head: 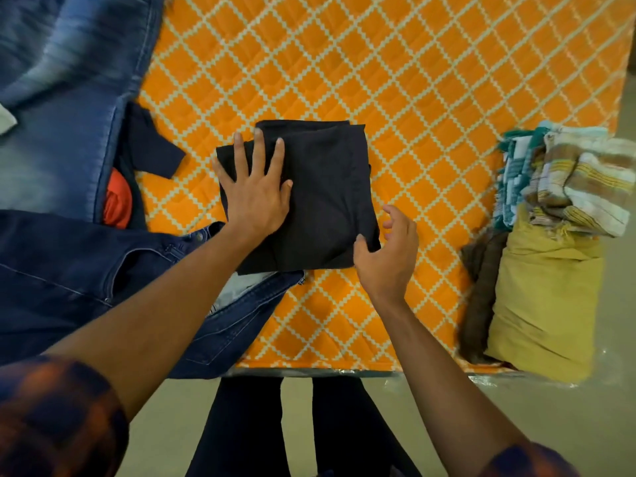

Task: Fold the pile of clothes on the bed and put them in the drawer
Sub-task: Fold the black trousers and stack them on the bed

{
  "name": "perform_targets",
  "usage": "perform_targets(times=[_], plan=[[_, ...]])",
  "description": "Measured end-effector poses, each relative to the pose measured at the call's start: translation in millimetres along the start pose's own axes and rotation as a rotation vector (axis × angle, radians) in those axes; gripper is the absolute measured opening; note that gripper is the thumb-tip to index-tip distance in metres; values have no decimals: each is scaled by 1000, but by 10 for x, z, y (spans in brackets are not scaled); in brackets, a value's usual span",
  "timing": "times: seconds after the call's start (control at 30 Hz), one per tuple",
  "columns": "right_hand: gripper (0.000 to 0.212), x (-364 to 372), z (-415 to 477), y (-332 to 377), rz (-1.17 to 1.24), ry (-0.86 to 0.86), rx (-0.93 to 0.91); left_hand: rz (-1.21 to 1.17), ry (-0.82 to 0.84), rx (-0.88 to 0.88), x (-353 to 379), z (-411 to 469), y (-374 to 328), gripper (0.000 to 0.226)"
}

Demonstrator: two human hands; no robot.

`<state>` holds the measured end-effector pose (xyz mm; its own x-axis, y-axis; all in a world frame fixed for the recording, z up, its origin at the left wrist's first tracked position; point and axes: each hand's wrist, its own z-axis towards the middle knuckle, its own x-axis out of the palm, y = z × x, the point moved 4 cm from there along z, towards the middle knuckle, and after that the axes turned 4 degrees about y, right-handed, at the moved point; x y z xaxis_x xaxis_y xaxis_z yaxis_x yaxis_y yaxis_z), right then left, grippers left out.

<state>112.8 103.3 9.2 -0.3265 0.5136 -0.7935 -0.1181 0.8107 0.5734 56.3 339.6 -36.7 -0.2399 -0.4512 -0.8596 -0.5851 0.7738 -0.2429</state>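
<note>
A dark navy folded garment [327, 187] lies in the middle of the orange patterned bed [413, 80]. My left hand [254, 191] rests flat on its left part with fingers spread. My right hand [385, 253] is at the garment's near right corner, thumb on the cloth and fingers curled loosely above it. Unfolded clothes lie at the left: light blue jeans [69, 80], dark blue jeans [86, 270], a dark sleeve [155, 146] and something red [117, 204].
A stack of folded clothes stands at the bed's right edge: striped and checked cloths [578, 180] on top, a mustard garment [540, 304] and a brown one [481, 287] nearer me. The bed's near edge [309, 371] meets the grey floor; my legs stand before it.
</note>
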Motion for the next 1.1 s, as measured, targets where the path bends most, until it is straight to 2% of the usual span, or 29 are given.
perform_targets(times=[0.1, 0.2, 0.27, 0.37, 0.47, 0.6, 0.67, 0.77, 0.83, 1.0, 1.1], plan=[[56, -30, -270, -88, 121, -19, 181, 9, -156, 194, -121, -468, -291, 70], [69, 183, -586, -102, 235, 92, 235, 83, -64, 358, 140, -936, -482, 79], [74, 350, -615, -75, 264, 110, 221, 178, 3, 312, 356, -996, -409, 91], [63, 458, -491, -125, 325, 62, 207, 233, 30, 266, 483, -894, -340, 103], [60, 451, -454, -242, 318, 81, 130, 224, 76, 242, 472, -829, -352, 102], [63, 378, -332, -261, 330, 101, 33, 183, 134, 221, 275, -755, -422, 84], [61, 297, -167, -207, 339, 137, -75, 119, 133, 223, 105, -683, -434, 80], [59, 132, 101, -166, 231, 200, -249, 45, 214, 269, -228, -550, -451, 77], [59, 43, 239, -142, 188, 164, -320, 34, 173, 284, -384, -485, -503, 72], [50, 21, 212, -279, 477, -63, -67, 15, 117, 314, -387, -527, -719, 69], [56, 216, -176, -328, 624, -95, 31, -52, 50, 281, -488, -546, -668, 68]])
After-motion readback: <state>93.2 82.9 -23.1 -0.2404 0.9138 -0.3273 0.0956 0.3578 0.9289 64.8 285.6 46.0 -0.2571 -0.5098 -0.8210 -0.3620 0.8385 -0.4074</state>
